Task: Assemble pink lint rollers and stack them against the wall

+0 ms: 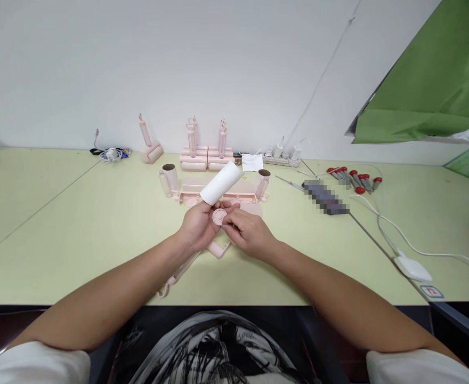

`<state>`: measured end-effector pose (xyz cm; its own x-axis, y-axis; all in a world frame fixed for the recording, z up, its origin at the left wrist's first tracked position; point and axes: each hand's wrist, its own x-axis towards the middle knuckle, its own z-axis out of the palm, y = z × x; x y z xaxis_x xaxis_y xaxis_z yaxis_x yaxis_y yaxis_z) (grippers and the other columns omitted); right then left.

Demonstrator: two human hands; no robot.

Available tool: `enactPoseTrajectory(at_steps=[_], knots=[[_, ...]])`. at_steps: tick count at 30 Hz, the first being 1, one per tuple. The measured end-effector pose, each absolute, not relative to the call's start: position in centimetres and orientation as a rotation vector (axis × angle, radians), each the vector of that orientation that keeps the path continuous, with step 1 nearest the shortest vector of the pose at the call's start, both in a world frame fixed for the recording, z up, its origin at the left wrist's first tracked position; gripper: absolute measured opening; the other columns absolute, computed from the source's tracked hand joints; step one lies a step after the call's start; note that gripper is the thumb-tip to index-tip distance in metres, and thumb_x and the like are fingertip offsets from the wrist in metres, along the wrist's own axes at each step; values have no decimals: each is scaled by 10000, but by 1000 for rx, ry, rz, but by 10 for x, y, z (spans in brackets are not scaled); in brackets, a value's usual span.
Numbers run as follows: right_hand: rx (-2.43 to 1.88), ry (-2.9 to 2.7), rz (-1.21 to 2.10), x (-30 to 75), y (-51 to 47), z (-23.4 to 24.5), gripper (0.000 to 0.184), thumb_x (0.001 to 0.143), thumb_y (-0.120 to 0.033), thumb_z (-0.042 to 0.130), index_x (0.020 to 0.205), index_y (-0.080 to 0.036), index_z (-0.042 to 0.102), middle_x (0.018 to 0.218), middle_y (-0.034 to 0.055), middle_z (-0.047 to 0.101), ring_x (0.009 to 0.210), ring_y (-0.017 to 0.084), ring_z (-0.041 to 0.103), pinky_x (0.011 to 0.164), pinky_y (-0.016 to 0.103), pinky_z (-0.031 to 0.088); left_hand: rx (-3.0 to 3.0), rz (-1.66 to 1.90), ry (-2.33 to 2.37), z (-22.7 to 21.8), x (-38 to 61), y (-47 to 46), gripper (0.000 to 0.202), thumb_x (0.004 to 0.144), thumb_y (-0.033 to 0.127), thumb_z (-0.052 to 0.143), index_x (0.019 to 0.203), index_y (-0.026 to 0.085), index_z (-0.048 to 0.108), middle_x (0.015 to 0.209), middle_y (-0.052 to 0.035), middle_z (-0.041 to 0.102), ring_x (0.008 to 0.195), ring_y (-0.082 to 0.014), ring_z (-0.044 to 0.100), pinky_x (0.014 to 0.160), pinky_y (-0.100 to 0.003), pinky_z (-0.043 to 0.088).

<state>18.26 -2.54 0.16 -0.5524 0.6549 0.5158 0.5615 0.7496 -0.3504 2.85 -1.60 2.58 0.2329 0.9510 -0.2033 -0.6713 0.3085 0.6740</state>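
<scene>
My left hand (197, 226) is closed on a white sticky-paper lint roll (221, 183), which tilts up to the right above the thumb. In front of my left palm is a round pink end cap (219, 216). The fingertips of my right hand (249, 230) pinch the cap's right edge. Below my hands lies an angled pink plastic piece (218, 249), partly covered. A clear pink handle (183, 271) with a loop end lies on the table beside my left forearm. Just beyond my hands is a long pink casing (234, 197), partly hidden by the roll.
Two rolls with pink handles, left (170, 178) and right (263, 182), stand behind. Assembled pink lint rollers (206, 160) line the wall. Right are a pixelated dark object (325, 197), red-handled tools (354, 176), a power strip (278, 159) and a white cabled device (412, 268).
</scene>
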Motion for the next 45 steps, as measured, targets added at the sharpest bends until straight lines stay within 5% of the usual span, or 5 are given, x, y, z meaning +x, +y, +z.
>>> enactPoseTrajectory(at_steps=[12,25,32,38,45], knots=[[-864,-2343,304,191,-22,13,173,946,-226,475,860,-189,621,860,65,648,806,170,581,696,267,426,547,1196,658,25,28,-17,153,788,123,556,640,151,531,809,-83,661,885,-224,699,883,-408,561],[-1377,-2722,884,235,-17,38,137,721,-104,538,613,-184,562,590,-24,555,526,107,429,488,243,284,709,1298,734,31,16,-11,42,779,144,544,740,155,535,776,-27,603,661,-127,616,558,-246,477],[-994,-1989,1116,220,-16,28,338,787,-458,702,956,-179,616,705,-7,571,592,120,504,547,253,401,1013,1144,794,30,19,-23,119,782,267,619,793,169,552,673,0,586,403,-71,465,356,-201,306],[-715,-1470,1402,211,-17,16,510,627,-587,807,815,-187,551,533,-66,435,403,60,315,375,210,234,1579,693,894,23,18,-34,282,906,426,512,829,166,588,651,13,594,440,-73,458,431,-204,361],[-1034,-1520,757,259,8,42,347,636,-434,779,775,-172,598,647,-7,542,559,117,462,501,253,366,2199,637,1002,33,2,-25,220,918,372,500,896,195,629,808,8,658,731,-139,580,653,-252,412]])
